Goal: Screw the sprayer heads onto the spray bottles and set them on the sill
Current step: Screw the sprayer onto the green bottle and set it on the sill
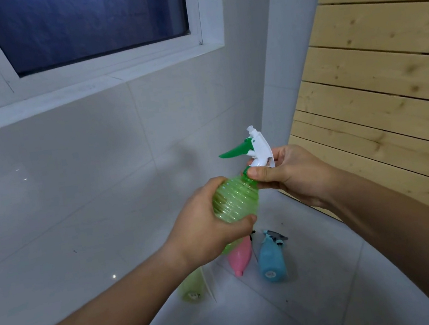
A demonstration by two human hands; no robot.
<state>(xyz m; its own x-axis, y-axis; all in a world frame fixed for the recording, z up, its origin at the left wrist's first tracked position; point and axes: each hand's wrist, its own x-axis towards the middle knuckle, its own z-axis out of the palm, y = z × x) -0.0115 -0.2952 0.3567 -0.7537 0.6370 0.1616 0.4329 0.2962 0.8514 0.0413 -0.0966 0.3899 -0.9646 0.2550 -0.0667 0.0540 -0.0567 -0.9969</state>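
Gripping the green bottle [234,201], left fingers [240,223] wrap its belly; right fingers [262,174] pinch the sprayer head [261,150] collar — cross-threading threatens if tilted.

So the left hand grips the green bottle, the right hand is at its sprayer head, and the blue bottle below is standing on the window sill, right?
Not quite. The head view shows the blue bottle lying on the floor beside the pink bottle, not on the sill. The rest holds: left hand grips the green bottle, right hand at its sprayer head.
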